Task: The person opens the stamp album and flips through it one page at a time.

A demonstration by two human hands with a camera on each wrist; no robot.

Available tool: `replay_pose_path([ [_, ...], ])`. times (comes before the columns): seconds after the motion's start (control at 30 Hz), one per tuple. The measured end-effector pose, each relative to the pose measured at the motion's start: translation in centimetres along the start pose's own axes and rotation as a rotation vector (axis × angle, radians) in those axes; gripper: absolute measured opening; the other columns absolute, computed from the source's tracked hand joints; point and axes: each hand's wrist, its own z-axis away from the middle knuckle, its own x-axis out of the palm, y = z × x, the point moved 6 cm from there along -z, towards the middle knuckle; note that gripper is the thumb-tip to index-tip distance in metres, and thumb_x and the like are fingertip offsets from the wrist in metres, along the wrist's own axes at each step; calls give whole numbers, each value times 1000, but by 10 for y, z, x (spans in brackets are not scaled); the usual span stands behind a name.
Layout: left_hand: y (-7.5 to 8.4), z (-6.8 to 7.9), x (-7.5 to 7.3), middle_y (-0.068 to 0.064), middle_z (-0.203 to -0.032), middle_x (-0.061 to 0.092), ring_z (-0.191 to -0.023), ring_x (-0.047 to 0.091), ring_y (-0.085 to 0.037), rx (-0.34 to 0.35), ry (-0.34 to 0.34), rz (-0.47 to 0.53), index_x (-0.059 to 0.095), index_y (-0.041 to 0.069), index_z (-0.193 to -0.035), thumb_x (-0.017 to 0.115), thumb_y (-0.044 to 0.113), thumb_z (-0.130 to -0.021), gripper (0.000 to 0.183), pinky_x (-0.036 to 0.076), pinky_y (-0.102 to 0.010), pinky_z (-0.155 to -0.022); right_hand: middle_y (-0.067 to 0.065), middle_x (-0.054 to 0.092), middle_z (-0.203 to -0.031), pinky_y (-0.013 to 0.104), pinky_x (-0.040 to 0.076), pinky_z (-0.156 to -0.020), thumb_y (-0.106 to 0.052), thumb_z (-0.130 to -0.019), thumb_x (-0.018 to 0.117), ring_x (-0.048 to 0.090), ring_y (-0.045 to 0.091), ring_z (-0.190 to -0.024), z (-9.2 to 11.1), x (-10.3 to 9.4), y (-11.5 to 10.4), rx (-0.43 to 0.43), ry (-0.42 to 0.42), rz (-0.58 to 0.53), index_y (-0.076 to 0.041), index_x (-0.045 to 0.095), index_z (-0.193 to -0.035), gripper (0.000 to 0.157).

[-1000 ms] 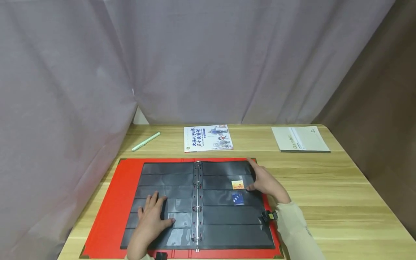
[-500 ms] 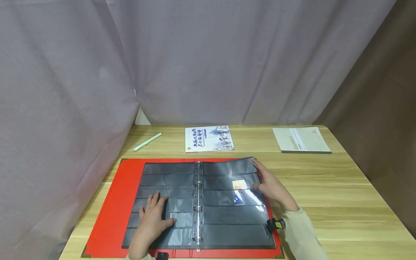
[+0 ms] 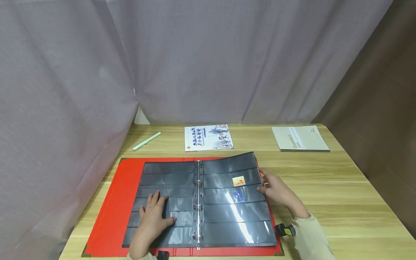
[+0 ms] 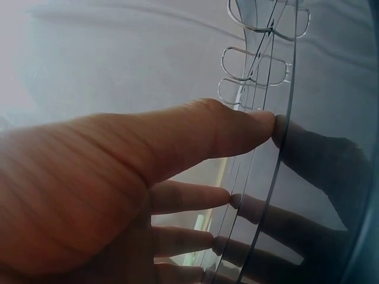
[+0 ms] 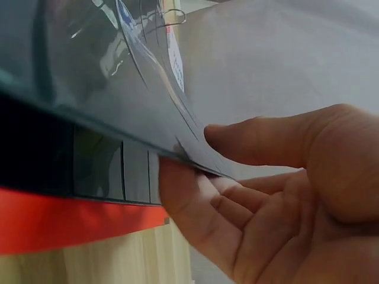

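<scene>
A red ring binder album (image 3: 108, 213) lies open, with black pocket pages on both sides of its metal rings (image 3: 198, 207). My left hand (image 3: 151, 220) rests spread on the left page (image 3: 167, 180); the left wrist view shows its fingertips on the glossy surface. At the outer edge of the right page (image 3: 227, 213), my right hand (image 3: 277, 189) has its fingers underneath and its thumb above, holding the edge up. Another pocket page (image 5: 98, 165) shows below the raised one. Behind the clear strips sit an orange-yellow stamp (image 3: 238, 181) and a blue stamp (image 3: 239, 195), the blue one partly lost in glare.
Along the back of the wooden table (image 3: 325, 202) lie a pale green pen (image 3: 147, 141), a white illustrated booklet (image 3: 208, 138) and a cream notebook (image 3: 300, 138). A grey curtain (image 3: 195, 65) hangs behind them.
My right hand has shifted right and slightly down along the page's edge. The right page's upper outer corner has risen, and glare now streaks it. The left hand stays in place.
</scene>
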Motion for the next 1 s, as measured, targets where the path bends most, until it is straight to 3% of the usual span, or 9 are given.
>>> replay_pose_path([
  [0.2, 0, 0, -1, -34, -155, 31, -143, 20, -56, -2, 2, 4, 57, -2, -136, 92, 21, -72, 76, 12, -80, -105, 11, 56, -80, 37, 55, -52, 16, -86, 58, 58, 21, -64, 11, 1, -4, 30, -33, -109, 15, 19, -152, 77],
  [0.53, -1, 0, -1, -34, -155, 31, -144, 20, -56, 19, -3, 17, 57, -1, -135, 92, 21, -73, 75, 12, -81, -105, 10, 54, -81, 34, 54, -49, 18, -85, 49, 57, 18, -66, 16, -4, -10, 61, 28, -149, 14, 27, -150, 70],
  [0.83, -3, 1, -1, -33, -155, 31, -144, 20, -55, 22, 3, 9, 58, -1, -135, 91, 21, -73, 74, 12, -80, -105, 11, 59, -85, 35, 54, -53, 12, -90, 55, 57, 19, -68, 18, -12, -28, 88, 90, -127, 15, 33, -147, 61],
  [1.0, -3, 0, 0, -33, -155, 31, -144, 20, -55, 26, 7, 17, 58, -1, -135, 92, 21, -73, 74, 12, -81, -105, 9, 56, -81, 34, 54, -54, 8, -93, 57, 55, 16, -64, 18, -17, -44, 54, 116, -129, 13, 38, -145, 55],
])
